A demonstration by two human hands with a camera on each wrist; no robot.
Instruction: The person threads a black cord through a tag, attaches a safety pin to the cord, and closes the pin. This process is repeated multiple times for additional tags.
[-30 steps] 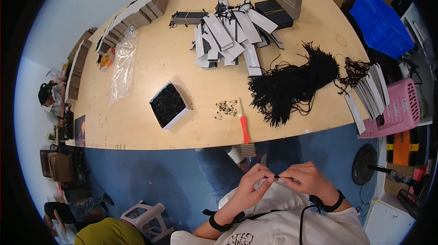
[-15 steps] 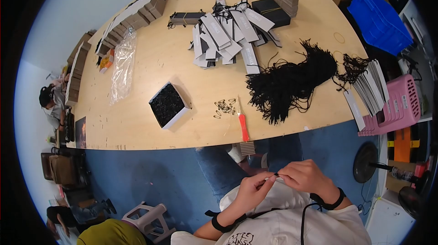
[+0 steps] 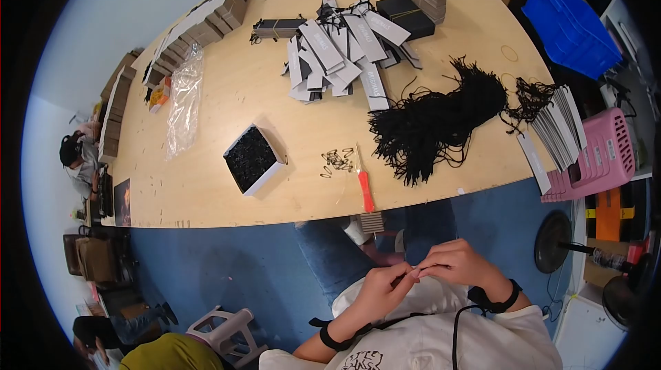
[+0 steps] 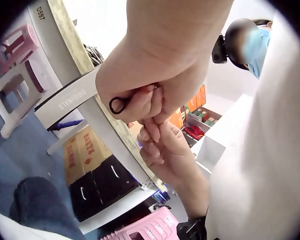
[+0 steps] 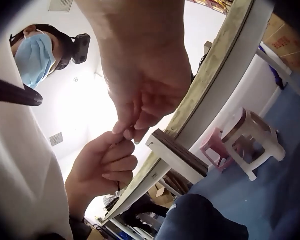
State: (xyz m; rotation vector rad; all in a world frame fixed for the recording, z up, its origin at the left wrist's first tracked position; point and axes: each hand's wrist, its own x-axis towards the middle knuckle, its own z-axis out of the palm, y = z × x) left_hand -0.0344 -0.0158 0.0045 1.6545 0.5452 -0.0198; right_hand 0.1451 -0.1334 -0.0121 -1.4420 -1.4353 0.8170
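Note:
In the head view my left hand (image 3: 385,289) and right hand (image 3: 456,264) meet at the fingertips over my lap. A small loop of black cord (image 4: 119,105) pokes out of the left hand's curled fingers in the left wrist view. Thumb and fingers of the left hand pinch this cord. The right hand's thumb and fingertips pinch at the same spot, where most of the cord is hidden. Beyond the hands, a stack of grey tags (image 3: 372,222) juts out past the table's front edge; its top tag reads ORIGINALS in the left wrist view.
On the table (image 3: 303,194) lie a box of small black pieces (image 3: 251,160), loose black clips (image 3: 336,162), a red-handled tool (image 3: 365,192), a bundle of black cords (image 3: 441,118) and a heap of strung tags (image 3: 344,53). A pink basket (image 3: 606,156) stands at right, with tags on it.
My fingertips have drawn together, and the black bit seen between them earlier is now covered in the head view. The right hand has risen slightly; the head view has shifted a little.

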